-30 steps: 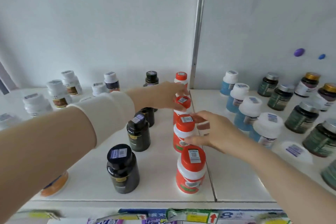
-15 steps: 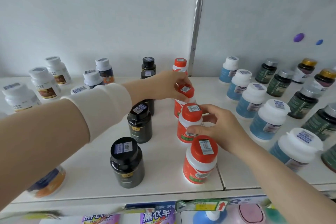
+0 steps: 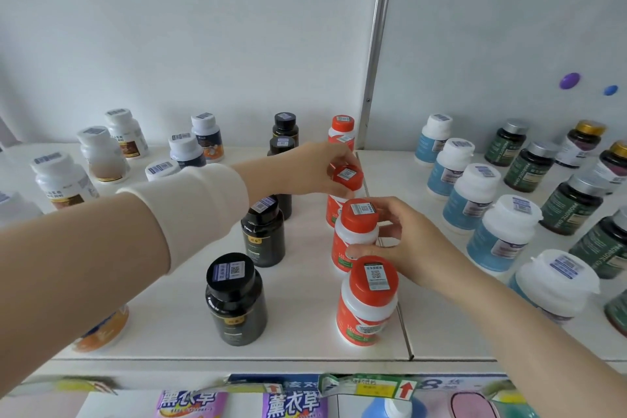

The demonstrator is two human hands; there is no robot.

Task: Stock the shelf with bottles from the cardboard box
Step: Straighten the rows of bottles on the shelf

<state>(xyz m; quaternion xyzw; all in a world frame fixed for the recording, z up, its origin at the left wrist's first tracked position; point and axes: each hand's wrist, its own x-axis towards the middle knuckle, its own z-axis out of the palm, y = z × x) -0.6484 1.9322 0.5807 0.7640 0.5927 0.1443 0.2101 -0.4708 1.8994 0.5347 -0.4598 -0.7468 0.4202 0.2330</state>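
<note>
1. In the head view we see a white shelf [image 3: 298, 326] carrying bottles in rows; the red-capped bottles [image 3: 342, 124] run front to back beside the seam below the metal post [image 3: 376, 44]
2. The left hand [image 3: 315, 170], reaching across from a cream sleeve [image 3: 190, 210], has its grip curled round the cap of the third red-capped bottle [image 3: 346, 176], counted from the front
3. The right hand [image 3: 403, 244] closes its grip on the second red-capped bottle [image 3: 354, 237], thumb low on the body, fingers by the cap
4. The front red-capped bottle [image 3: 368, 302] stands upright and untouched, just before the right hand
5. Black bottles [image 3: 235, 299] stand left of this row, blue bottles [image 3: 502, 234] right, dark green bottles [image 3: 570, 204] further right
</note>
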